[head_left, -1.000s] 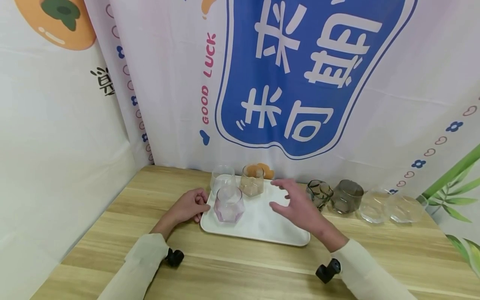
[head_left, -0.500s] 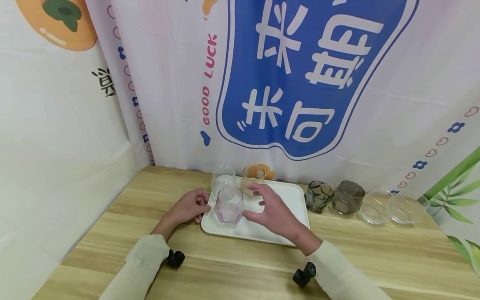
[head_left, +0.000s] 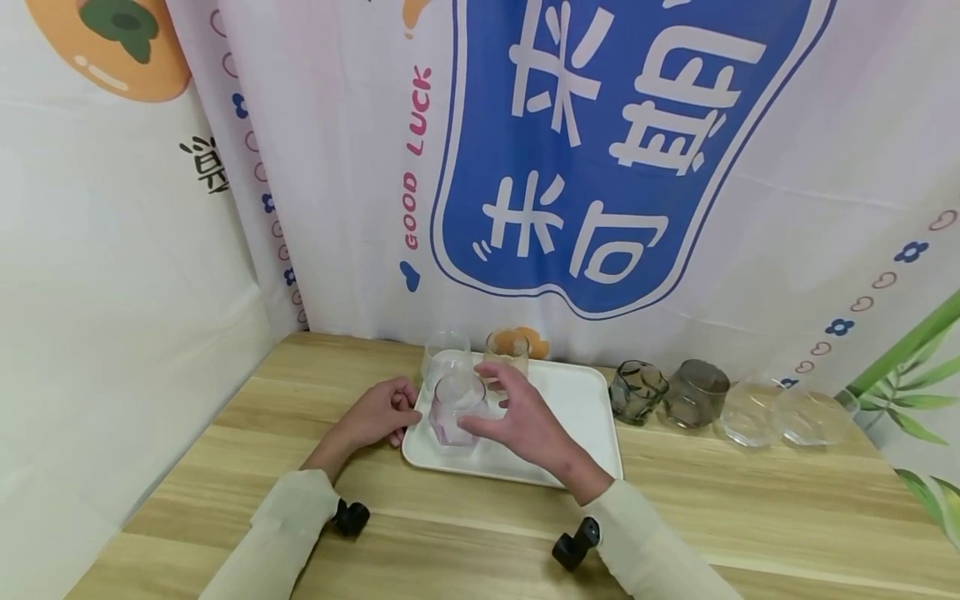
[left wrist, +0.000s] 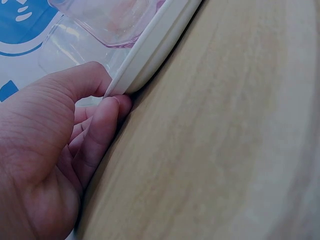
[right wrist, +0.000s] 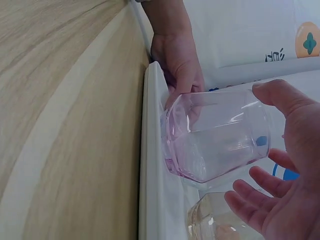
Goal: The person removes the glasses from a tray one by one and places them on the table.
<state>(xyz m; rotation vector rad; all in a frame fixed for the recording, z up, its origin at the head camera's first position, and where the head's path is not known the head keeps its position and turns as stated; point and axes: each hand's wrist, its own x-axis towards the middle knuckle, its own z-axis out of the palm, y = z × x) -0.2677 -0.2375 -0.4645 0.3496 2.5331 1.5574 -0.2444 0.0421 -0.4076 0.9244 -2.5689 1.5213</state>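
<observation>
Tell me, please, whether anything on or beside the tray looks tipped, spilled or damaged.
Nothing stands out. The pink glass tumbler, colourless glass tumbler and amber glass tumbler stand upright on the white rectangular tray; beside it, two smoky glass tumblers and two clear glass tumblers stand upright. No spill or crack shows; tiny chips could be missed.

Looking like a cloth-screened tabletop recording corner: facing a GOOD LUCK curtain (head_left: 337, 167) at upper center, adding a persimmon-print drape (head_left: 112, 250) at left, spreading a wood-grain table (head_left: 450, 533) across the bottom, showing black wrist cameras (head_left: 351, 518) there, leaving the building's kind unclear.
</observation>
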